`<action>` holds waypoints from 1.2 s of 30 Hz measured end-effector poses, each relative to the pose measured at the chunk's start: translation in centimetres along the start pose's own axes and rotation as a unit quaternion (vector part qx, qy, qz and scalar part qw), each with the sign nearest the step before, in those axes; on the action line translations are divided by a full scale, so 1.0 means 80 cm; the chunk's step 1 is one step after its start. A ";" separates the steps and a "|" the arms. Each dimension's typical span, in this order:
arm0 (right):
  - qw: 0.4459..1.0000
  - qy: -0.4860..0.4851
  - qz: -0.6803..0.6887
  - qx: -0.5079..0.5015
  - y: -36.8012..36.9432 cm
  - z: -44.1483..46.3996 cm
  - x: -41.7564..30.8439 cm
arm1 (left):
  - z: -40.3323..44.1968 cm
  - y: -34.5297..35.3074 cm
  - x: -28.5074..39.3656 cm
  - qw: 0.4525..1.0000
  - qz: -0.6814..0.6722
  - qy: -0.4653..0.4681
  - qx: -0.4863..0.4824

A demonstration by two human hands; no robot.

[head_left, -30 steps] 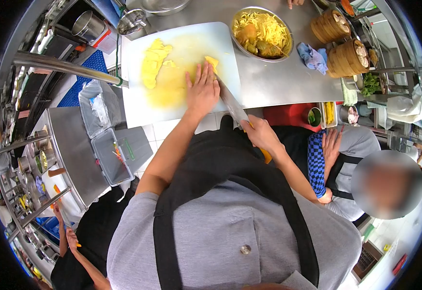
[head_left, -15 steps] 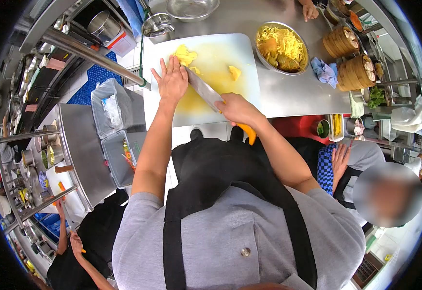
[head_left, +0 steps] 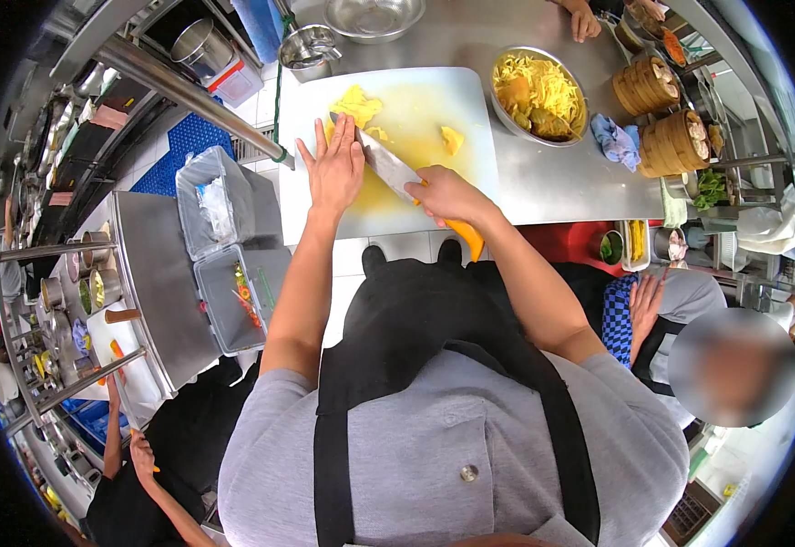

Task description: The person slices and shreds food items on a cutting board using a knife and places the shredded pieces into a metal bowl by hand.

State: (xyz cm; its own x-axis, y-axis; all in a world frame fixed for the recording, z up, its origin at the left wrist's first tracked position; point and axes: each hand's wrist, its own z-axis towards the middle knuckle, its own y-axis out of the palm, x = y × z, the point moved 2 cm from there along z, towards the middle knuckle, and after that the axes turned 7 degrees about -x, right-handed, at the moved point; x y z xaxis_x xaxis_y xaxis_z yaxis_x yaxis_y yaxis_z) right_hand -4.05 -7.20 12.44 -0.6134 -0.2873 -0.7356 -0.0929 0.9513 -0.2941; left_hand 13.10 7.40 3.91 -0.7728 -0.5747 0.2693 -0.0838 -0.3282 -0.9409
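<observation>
My right hand (head_left: pixel 452 196) grips the orange handle of a large knife (head_left: pixel 386 164), whose blade points up and left across the white cutting board (head_left: pixel 475 100). With fingers spread, my left hand (head_left: pixel 335 173) lies over yellow pieces near the blade's tip; its palm hides part of them. Yellow slices (head_left: pixel 356 107) show just beyond its fingertips. A separate yellow piece (head_left: pixel 452 139) rests on the right part of the board. Yellow juice stains the board's middle.
A metal bowl (head_left: pixel 539 96) of yellow shreds stands right of the board, beside a blue cloth (head_left: pixel 615 143) and bamboo steamers (head_left: pixel 675 143). An empty metal bowl (head_left: pixel 374 18) stands behind. One co-worker sits at right; another cuts at lower left. Plastic bins (head_left: pixel 208 205) are left.
My left hand has moved left from the small piece to the pile of yellow slices. The knife has gone left too, in my right hand. The view has shifted.
</observation>
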 end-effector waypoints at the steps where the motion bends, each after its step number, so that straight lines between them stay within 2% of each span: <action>1: 1.000 -0.005 0.015 -0.004 0.000 0.005 -0.001 | 0.001 0.005 -0.005 1.000 -0.003 -0.011 -0.024; 10: 0.995 0.054 0.071 -0.055 -0.009 -0.025 0.010 | 0.004 0.016 -0.013 0.996 -0.001 -0.047 -0.077; 15: 0.994 0.049 0.086 -0.037 -0.015 -0.080 0.041 | 0.005 0.012 -0.012 0.994 0.002 -0.055 -0.094; 17: 0.995 0.035 0.097 0.010 -0.018 -0.094 0.065 | 0.008 0.009 -0.004 0.999 0.032 -0.022 0.019; 20: 0.989 0.065 0.123 0.049 -0.020 -0.102 0.093 | 0.025 -0.001 0.011 0.999 -0.041 0.011 0.010; 24: 0.988 0.066 0.122 0.068 -0.019 -0.103 0.107 | 0.053 -0.004 0.028 0.997 0.006 0.056 0.050; 26: 0.986 0.059 0.135 0.077 -0.017 -0.104 0.107 | 0.070 -0.006 0.024 0.998 0.033 0.056 -0.021; 28: 0.984 0.051 0.145 0.088 -0.014 -0.102 0.116 | 0.078 -0.006 0.022 0.998 0.014 0.058 -0.023; 31: 0.984 0.063 0.140 0.089 -0.013 -0.099 0.126 | 0.084 -0.008 0.021 0.991 0.040 0.072 -0.102; 34: 0.988 0.054 0.122 0.081 -0.010 -0.096 0.128 | 0.081 -0.007 0.015 0.991 0.038 0.113 -0.060; 36: 0.990 0.035 0.105 0.087 -0.013 -0.095 0.129 | 0.079 -0.018 0.011 0.994 0.018 0.088 -0.059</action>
State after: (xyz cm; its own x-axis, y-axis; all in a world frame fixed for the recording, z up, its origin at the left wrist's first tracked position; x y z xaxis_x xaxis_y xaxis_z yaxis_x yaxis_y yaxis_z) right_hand -16.24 -10.30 9.75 -0.6587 -0.0710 -0.7491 0.1756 0.9536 -0.2448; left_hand 16.53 2.58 6.79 -0.8738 -0.4408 0.2056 -0.1201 -0.2141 -0.9694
